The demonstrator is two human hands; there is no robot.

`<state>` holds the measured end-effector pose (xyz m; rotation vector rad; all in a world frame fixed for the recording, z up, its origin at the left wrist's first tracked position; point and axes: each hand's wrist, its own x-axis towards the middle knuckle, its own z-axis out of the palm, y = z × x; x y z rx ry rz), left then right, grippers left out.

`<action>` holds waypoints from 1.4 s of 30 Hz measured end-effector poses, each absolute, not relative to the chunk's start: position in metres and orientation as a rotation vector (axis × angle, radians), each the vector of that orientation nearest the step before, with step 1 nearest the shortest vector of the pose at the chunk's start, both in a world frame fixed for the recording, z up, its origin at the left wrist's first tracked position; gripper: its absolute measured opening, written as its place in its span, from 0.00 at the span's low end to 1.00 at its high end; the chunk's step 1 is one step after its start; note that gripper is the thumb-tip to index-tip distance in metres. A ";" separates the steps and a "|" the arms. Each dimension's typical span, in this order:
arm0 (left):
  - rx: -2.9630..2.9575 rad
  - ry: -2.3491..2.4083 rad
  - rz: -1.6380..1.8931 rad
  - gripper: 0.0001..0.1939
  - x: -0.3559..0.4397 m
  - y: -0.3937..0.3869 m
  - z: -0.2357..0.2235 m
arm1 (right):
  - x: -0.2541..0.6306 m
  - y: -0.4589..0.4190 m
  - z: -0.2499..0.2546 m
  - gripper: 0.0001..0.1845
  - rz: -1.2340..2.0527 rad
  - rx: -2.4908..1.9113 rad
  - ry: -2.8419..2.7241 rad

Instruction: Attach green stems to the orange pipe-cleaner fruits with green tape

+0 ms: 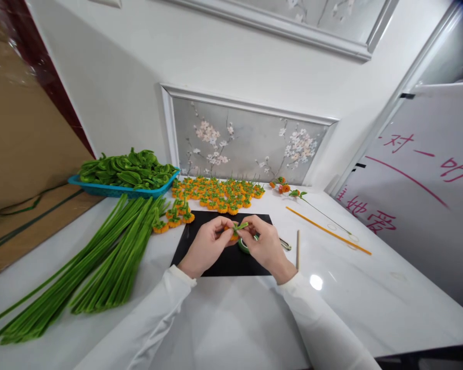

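Observation:
Between my two hands, above a black mat (216,264), is a small orange flower (233,236) with a green top, like chenille stems. My left hand (208,243) is closed around the flower, its fingers hiding much of it. With thumb and forefinger, my right hand (265,242) pinches a green piece (240,226) at the flower's top. A roll of green tape (244,246) lies on the mat, partly behind my right hand. Beside that hand, the end of a metal tool (285,245) sticks out; its kind is hidden.
Rows of orange flowers (219,198) stand behind the mat. To the left lie green chenille stems (100,257) and a blue tray (139,192) of green leaf shapes. On the right are an orange stem (327,229), a wooden stick (298,250) and a finished-looking flower stalk (324,213).

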<state>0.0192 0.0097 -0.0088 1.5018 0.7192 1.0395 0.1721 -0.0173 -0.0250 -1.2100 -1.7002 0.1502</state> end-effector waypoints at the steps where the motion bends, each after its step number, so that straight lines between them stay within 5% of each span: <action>1: 1.486 0.722 1.036 0.07 0.020 0.009 -0.007 | 0.172 -0.018 -0.025 0.03 0.171 -1.203 -1.701; 22: 1.436 0.772 1.038 0.09 0.020 0.005 -0.003 | 0.171 -0.019 -0.023 0.06 0.196 -1.152 -1.742; 28: 1.407 0.774 1.046 0.12 0.020 0.005 -0.003 | 0.171 -0.021 -0.022 0.17 0.277 -1.161 -1.750; 42: 1.379 0.742 1.050 0.15 0.020 0.004 -0.002 | 0.177 -0.020 -0.023 0.10 0.123 -1.083 -1.848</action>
